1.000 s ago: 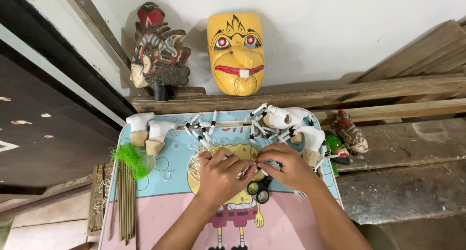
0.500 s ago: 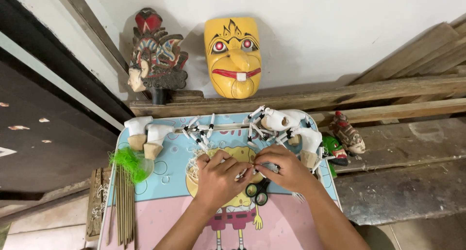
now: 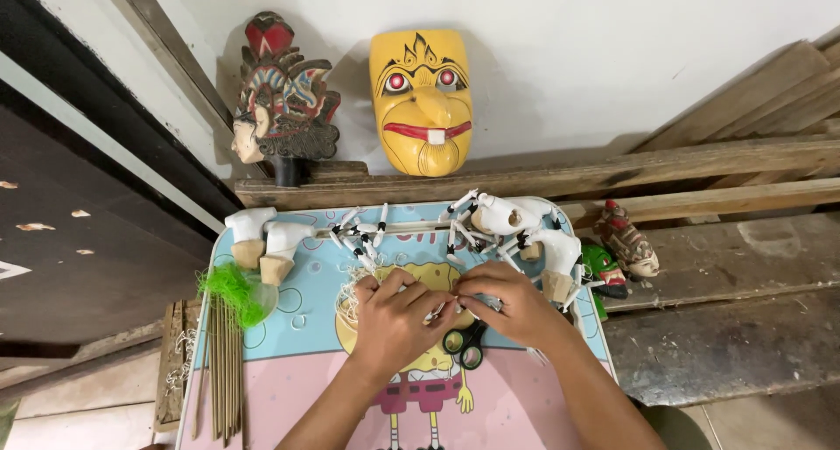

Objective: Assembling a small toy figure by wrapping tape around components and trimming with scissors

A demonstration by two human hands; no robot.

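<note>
In the head view, a small white piece, too hidden to identify, is being pinched between the left hand and right hand, each grip being closed on it, at the worktop middle, just beyond black-handled scissors. Assembly is judged underway; steady fingertip alignment is being called for. White puppet parts are lying far right.

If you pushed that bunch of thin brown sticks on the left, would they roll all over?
Probably. The thin sticks look round and lie loose, side by side, along the left edge of the table, so some would likely roll or scatter. They seem light and slim, so a hard squeeze might snap one.
</note>
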